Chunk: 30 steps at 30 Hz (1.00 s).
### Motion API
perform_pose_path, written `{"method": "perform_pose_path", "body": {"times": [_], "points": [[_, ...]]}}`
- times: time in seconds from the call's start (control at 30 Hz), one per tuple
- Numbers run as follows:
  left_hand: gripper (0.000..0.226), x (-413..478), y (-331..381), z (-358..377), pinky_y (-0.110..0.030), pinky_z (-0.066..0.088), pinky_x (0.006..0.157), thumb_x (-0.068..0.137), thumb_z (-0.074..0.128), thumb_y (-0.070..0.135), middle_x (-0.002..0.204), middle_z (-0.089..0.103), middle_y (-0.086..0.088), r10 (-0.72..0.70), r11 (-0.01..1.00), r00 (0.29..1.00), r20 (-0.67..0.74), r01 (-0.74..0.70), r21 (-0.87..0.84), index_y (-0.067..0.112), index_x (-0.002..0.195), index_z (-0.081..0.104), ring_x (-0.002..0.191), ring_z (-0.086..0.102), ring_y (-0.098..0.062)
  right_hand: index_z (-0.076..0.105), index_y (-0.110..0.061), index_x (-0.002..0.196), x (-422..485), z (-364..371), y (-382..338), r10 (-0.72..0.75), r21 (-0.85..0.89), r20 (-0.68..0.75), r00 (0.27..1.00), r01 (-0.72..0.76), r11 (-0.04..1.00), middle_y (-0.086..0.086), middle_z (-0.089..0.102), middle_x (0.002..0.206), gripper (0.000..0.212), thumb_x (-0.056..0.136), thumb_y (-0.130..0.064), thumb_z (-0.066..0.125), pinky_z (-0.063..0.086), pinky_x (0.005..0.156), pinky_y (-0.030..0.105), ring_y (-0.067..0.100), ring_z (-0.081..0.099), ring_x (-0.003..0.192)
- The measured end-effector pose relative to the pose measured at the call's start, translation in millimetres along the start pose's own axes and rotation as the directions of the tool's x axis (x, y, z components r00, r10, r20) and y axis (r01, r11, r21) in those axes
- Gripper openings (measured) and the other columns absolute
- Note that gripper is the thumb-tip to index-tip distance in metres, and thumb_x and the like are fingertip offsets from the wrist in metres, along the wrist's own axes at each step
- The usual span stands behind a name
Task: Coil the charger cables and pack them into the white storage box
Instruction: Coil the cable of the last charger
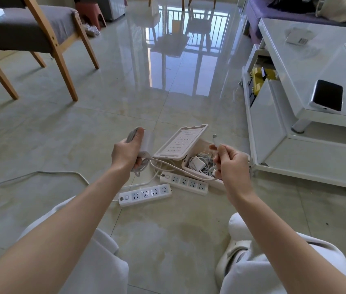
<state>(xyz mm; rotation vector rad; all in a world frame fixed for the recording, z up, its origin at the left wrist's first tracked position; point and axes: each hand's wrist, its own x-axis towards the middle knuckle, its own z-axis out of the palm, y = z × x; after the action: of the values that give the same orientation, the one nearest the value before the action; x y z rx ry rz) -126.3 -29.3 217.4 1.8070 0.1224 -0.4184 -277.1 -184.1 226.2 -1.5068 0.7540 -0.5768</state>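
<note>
The white storage box [191, 166] sits on the floor with its slotted lid [180, 141] propped open; several white cables and a charger brick [197, 164] lie inside. My left hand [127, 151] grips a white charger with its cable partly coiled around it, held left of the box. My right hand [231, 164] pinches the plug end of that white cable [215, 139] above the box's right side. The cable runs slack between both hands across the front of the box.
Two white power strips [144, 195] [184, 183] lie on the tiled floor in front of the box, one cord trailing left [40, 175]. A white coffee table [308, 66] with a phone [328, 95] stands at right. A wooden chair [47, 39] stands at far left.
</note>
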Motion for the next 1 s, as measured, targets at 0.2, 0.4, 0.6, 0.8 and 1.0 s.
{"method": "perform_pose_path", "body": {"times": [0.2, 0.4, 0.6, 0.8, 1.0], "points": [[0.046, -7.3, 7.0, -0.2, -0.011, 0.018, 0.026, 0.096, 0.037, 0.052, 0.049, 0.038, -0.001, -0.06, 0.832, 0.871, 0.488, 0.314, -0.458, 0.008, 0.092, 0.051, 0.027, 0.028, -0.003, 0.065, -0.009, 0.092, -1.4, -1.0, 11.1, -0.082, -0.405, 0.107, 0.991, 0.119, 0.907, -0.005, 0.053, 0.063, 0.025, 0.099, -0.016, 0.042, 0.032, 0.044, 0.012, 0.002, 0.043, 0.044], [0.053, -27.6, 8.0, 3.0, -0.01, 0.012, 0.026, 0.094, 0.032, 0.055, 0.046, 0.049, -0.003, -0.04, 0.796, 0.711, 0.702, 0.447, -0.407, 0.007, 0.08, 0.049, 0.024, 0.028, 0.0, 0.066, -0.009, 0.089, -6.7, 12.2, 14.1, -0.023, -0.32, 0.234, 0.972, 0.1, 0.942, -0.005, 0.052, 0.066, 0.024, 0.098, -0.016, 0.044, 0.03, 0.044, 0.011, -0.001, 0.041, 0.044], [0.051, -34.1, 6.9, 7.7, -0.009, 0.012, 0.027, 0.091, 0.033, 0.056, 0.043, 0.048, 0.0, -0.028, 0.778, 0.649, 0.76, 0.492, -0.391, 0.008, 0.084, 0.05, 0.023, 0.03, -0.002, 0.062, -0.019, 0.085, -16.0, 26.2, 11.6, 0.096, -0.069, 0.415, 0.905, -0.074, 0.995, -0.008, 0.055, 0.068, 0.028, 0.098, -0.006, 0.042, 0.032, 0.053, 0.015, 0.005, 0.04, 0.052], [0.054, -37.6, 7.3, 10.6, -0.011, 0.005, 0.033, 0.092, 0.031, 0.054, 0.04, 0.045, 0.001, -0.037, 0.809, 0.637, 0.77, 0.471, -0.351, 0.006, 0.078, 0.048, 0.022, 0.029, -0.002, 0.068, -0.013, 0.095, -11.3, 28.0, 10.6, 0.085, -0.043, 0.367, 0.926, -0.074, 0.996, 0.0, 0.062, 0.072, 0.023, 0.095, -0.003, 0.048, 0.045, 0.067, 0.022, 0.013, 0.048, 0.065], [0.057, -37.5, 4.3, 14.0, -0.011, 0.009, 0.035, 0.095, 0.033, 0.049, 0.039, 0.041, 0.001, -0.074, 0.802, 0.645, 0.76, 0.492, -0.339, 0.004, 0.073, 0.06, 0.023, 0.028, -0.002, 0.07, -0.016, 0.087, -13.5, 31.1, 11.4, 0.074, 0.111, 0.409, 0.91, -0.13, 0.985, 0.007, 0.07, 0.077, 0.018, 0.091, -0.007, 0.055, 0.049, 0.061, 0.022, 0.014, 0.057, 0.067]]}}
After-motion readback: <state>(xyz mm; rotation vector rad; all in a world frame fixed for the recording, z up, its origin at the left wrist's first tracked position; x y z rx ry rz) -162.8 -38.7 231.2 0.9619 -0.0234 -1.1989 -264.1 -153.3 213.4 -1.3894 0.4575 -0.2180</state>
